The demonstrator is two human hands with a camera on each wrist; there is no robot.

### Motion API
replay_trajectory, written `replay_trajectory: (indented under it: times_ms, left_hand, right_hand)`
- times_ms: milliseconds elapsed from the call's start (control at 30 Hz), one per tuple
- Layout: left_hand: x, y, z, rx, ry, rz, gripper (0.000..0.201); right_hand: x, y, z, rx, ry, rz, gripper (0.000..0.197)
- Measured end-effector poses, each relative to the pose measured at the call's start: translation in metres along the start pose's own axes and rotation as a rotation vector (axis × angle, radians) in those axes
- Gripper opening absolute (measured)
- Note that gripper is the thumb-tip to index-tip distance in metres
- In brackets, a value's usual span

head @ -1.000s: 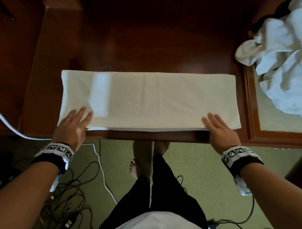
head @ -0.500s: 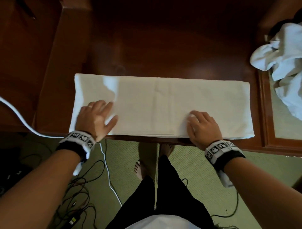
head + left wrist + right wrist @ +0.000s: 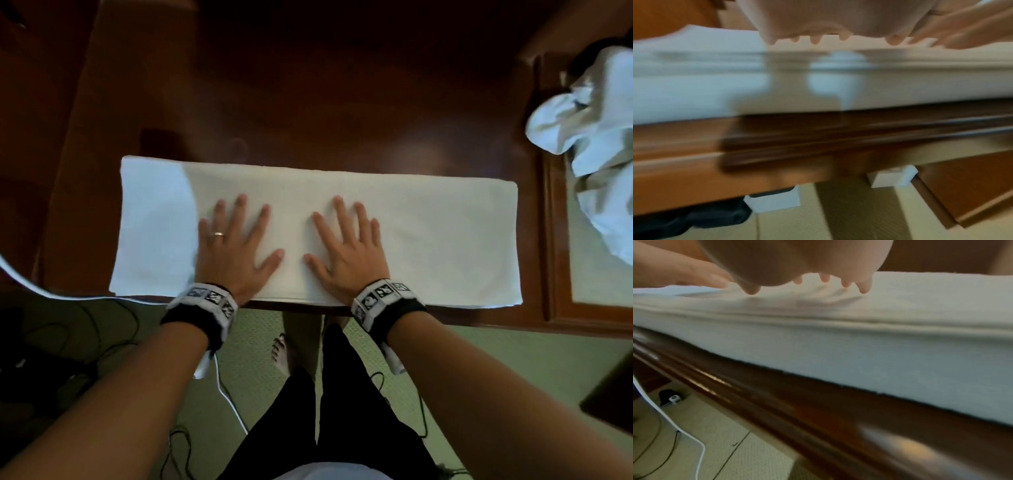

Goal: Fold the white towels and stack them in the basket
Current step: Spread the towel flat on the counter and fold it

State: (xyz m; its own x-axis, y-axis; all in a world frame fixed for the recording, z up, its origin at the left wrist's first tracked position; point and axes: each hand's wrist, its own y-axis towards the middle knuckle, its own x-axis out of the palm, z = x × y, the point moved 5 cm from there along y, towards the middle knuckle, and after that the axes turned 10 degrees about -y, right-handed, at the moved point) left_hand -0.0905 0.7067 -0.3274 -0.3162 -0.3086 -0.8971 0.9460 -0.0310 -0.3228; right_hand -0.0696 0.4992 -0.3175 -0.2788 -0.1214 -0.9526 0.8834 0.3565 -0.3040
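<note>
1. White cable [image 3: 20, 277]: trailed from the left edge of the frame across the green carpeted floor [image 3: 479, 370], where dark cables are also seen.
2. Long white terry towel, folded lengthwise into a band [image 3: 428, 240]: laid flat along the near edge of the dark polished wooden surface [image 3: 308, 102]; several stacked layers are shown at its near edge in the right wrist view. Its position on the surface is unchanged from a second ago.
3. Left hand [image 3: 236, 246]: moved inward from the towel's left end, where it was seen a second ago, to just left of the middle. Its fingers [image 3: 241, 205] are spread straight and pressed flat on the cloth; nothing is grasped.
4. Right hand [image 3: 346, 250]: likewise brought in from the right end to just right of the middle, near the left hand but apart from it. Its fingers [image 3: 339, 209] are spread and flat, nothing grasped.
5. Meaning for the task: the lengthwise fold is judged complete and is being smoothed; a crosswise fold is probably next. No basket is visible.
6. Heap of crumpled white towels [image 3: 589, 144]: left unfolded at the far right, beyond a raised wooden frame [image 3: 551, 240].
</note>
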Motion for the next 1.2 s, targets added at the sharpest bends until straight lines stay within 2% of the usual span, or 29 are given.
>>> replay_trajectory:
  times_ms: [67, 133, 267, 333, 400, 467, 567, 633, 700, 800, 867, 900, 967, 1033, 1100, 1200]
  left_hand:
    - [0.017, 0.003, 0.018, -0.021, 0.019, -0.036, 0.082]
    - [0.023, 0.007, 0.016, -0.059, 0.019, -0.018, 0.081]
    - [0.022, 0.011, 0.016, -0.071, 0.013, 0.001, 0.084]
    - [0.020, 0.013, 0.029, -0.094, -0.017, 0.008, 0.086]
    - [0.023, 0.015, 0.053, -0.061, -0.024, -0.009, 0.088]
    - [0.031, 0.018, 0.076, 0.028, 0.037, -0.043, 0.087]
    - [0.040, 0.022, 0.083, 0.056, 0.074, -0.052, 0.084]
    - [0.041, 0.023, 0.078, 0.063, 0.083, -0.027, 0.084]
    - [0.040, 0.023, 0.077, 0.080, 0.094, -0.016, 0.084]
    - [0.041, 0.024, 0.078, 0.081, 0.091, -0.022, 0.083]
    - [0.041, 0.024, 0.079, 0.076, 0.093, -0.027, 0.084]
    - [0.041, 0.023, 0.079, 0.077, 0.091, -0.026, 0.084]
    - [0.040, 0.022, 0.078, 0.081, 0.090, -0.024, 0.084]
    - [0.038, 0.023, 0.077, 0.079, 0.090, -0.040, 0.083]
    - [0.038, 0.021, 0.076, 0.079, 0.095, -0.060, 0.081]
    - [0.037, 0.016, 0.077, 0.059, 0.098, -0.096, 0.079]
  right_hand:
    - [0.009, 0.001, 0.012, -0.023, -0.029, -0.009, 0.074]
    - [0.023, -0.013, 0.058, 0.055, -0.042, -0.010, 0.074]
    - [0.041, -0.078, 0.193, 0.429, 0.029, -0.117, 0.077]
    - [0.037, -0.089, 0.219, 0.514, 0.035, -0.114, 0.080]
    - [0.023, -0.074, 0.207, 0.493, 0.048, -0.003, 0.078]
    - [0.007, -0.045, 0.170, 0.339, 0.052, 0.105, 0.073]
    - [0.007, -0.007, 0.116, 0.051, -0.025, 0.065, 0.071]
    - [0.015, 0.006, 0.119, -0.006, -0.084, 0.009, 0.072]
    - [0.023, 0.004, 0.156, 0.098, -0.071, 0.000, 0.073]
    - [0.030, -0.023, 0.229, 0.458, 0.062, -0.062, 0.074]
    - [0.029, -0.041, 0.238, 0.592, 0.060, -0.062, 0.073]
    - [0.028, -0.046, 0.227, 0.574, 0.040, -0.034, 0.073]
    - [0.029, -0.060, 0.187, 0.394, 0.034, 0.011, 0.070]
    - [0.042, -0.089, 0.160, 0.267, 0.046, -0.040, 0.064]
    - [0.055, -0.122, 0.168, 0.365, 0.085, -0.079, 0.062]
    - [0.045, -0.140, 0.192, 0.535, 0.133, 0.043, 0.051]
